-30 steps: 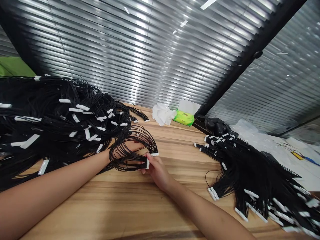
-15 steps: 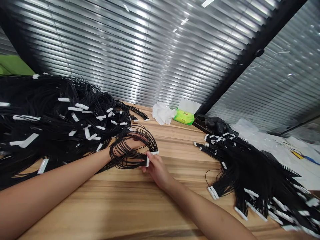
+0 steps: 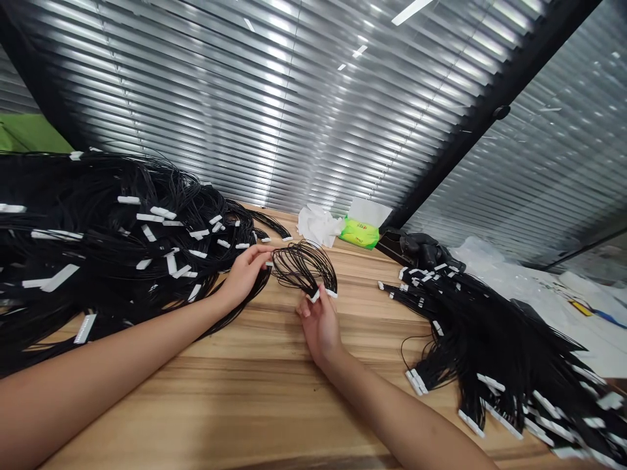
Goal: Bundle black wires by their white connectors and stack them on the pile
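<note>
The wire loop (image 3: pixel 302 266), off the left hand (image 3: pixel 245 274) that now pinches its edge, sits nearer the tissue pack (image 3: pixel 361 232); the right hand (image 3: pixel 321 324) grips its connectors (image 3: pixel 316 296). Pack print unreadable.

Looped black wire harness (image 3: pixel 302 266) between left hand (image 3: pixel 243 277) and right hand (image 3: pixel 321 324)

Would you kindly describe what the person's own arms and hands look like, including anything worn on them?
Both the left hand and the right hand are bare, without gloves. The left forearm and right forearm are uncovered to the picture's edge, so no sleeve shows. No watch, bracelet or ring is visible on either.
</note>
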The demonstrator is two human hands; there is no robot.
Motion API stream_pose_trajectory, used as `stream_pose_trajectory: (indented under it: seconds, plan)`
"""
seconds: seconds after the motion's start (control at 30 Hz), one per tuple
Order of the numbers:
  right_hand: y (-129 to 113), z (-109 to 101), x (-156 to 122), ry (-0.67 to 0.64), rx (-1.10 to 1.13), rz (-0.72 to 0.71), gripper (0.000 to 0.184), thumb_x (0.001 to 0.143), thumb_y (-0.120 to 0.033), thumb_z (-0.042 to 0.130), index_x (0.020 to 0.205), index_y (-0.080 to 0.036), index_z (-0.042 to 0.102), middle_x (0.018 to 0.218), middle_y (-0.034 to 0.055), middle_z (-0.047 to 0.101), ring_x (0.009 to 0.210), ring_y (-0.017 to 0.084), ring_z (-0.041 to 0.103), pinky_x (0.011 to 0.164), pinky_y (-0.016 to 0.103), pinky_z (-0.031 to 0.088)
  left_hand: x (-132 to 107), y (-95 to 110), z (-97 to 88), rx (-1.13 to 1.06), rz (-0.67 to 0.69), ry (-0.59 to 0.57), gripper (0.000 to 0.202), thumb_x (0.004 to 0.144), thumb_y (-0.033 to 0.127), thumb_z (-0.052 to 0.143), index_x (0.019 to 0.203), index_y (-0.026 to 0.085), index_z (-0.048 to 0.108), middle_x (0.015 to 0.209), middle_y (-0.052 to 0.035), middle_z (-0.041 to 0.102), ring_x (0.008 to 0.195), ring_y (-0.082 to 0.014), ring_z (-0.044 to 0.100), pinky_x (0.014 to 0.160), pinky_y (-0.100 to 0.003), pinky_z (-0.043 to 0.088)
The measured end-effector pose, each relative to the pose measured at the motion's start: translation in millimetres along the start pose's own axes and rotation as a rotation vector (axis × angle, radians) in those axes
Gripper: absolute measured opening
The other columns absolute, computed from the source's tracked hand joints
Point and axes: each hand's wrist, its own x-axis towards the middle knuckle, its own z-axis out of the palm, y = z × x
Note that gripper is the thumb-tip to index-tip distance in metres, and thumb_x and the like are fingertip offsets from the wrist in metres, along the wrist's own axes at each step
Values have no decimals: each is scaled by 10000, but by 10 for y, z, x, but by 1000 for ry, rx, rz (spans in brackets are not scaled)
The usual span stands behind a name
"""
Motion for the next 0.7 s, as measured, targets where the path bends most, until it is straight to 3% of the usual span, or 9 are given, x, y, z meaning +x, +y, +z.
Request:
stream_pose_trajectory:
  seconds: [0.07, 0.17, 0.27, 0.37, 0.43, 0.53, 0.6, 0.7]
  plan:
    - [-13, 3, 5, 8, -5, 1, 252, 743, -442, 658, 777, -222, 540, 685, -39, 609, 450, 64, 365, 511, 229, 337, -116, 72, -20, 144, 85, -8, 289, 841, 367, 480, 639, 173, 554, 575, 25, 522, 564, -112, 459, 576, -231, 358]
    - [-2, 11, -7, -8, -35, -17, 272, 739, -464, 651, 768, -215, 547, 680, -34, 609, 452, 68, 372, 502, 231, 327, -310, 196, 27, 481, 215, -343, 464, 861, 404, 466, 466, 167, 516, 456, 23, 468, 484, -108, 406, 546, -251, 287]
    - [42, 5, -16, -32, -109, -58, 287, 731, -468, 662, 725, -202, 554, 601, -49, 547, 464, 78, 375, 478, 228, 299, -415, 274, 119, 596, 203, -554, 459, 905, 442, 400, 637, 206, 689, 673, -9, 677, 657, -166, 567, 664, -272, 345]
    - [86, -16, -19, -54, -204, -60, 319, 725, -491, 666, 682, -189, 570, 521, -54, 491, 459, 88, 387, 464, 231, 283, -405, 272, 163, 601, 154, -479, 448, 910, 480, 366, 837, 226, 727, 893, -49, 709, 876, -231, 590, 773, -306, 369]
    - [100, -22, -26, -95, -270, -49, 350, 732, -518, 649, 664, -180, 588, 515, -39, 508, 454, 94, 398, 460, 236, 284, -372, 235, 160, 512, 63, -426, 474, 904, 517, 351, 976, 214, 708, 875, -62, 693, 866, -236, 584, 761, -312, 384]
    - [92, -8, -55, -215, -370, -44, 427, 768, -563, 583, 637, -159, 626, 577, 7, 579, 467, 99, 424, 480, 248, 313, -333, 169, 148, 244, -162, -506, 542, 895, 575, 314, 1094, 212, 664, 633, -10, 615, 674, -194, 563, 670, -294, 399]
    - [76, 11, -83, -293, -425, -40, 476, 790, -585, 538, 623, -152, 643, 609, 31, 606, 488, 106, 449, 504, 253, 336, -322, 140, 152, 61, -301, -586, 576, 887, 598, 294, 970, 190, 692, 523, 9, 551, 599, -175, 544, 654, -288, 407]
    - [58, 35, -119, -345, -463, -42, 501, 806, -600, 506, 634, -154, 654, 605, 33, 606, 503, 113, 460, 526, 255, 351, -327, 132, 174, -204, -404, -695, 543, 867, 560, 349, 645, 164, 648, 472, -7, 532, 570, -163, 554, 652, -279, 426]
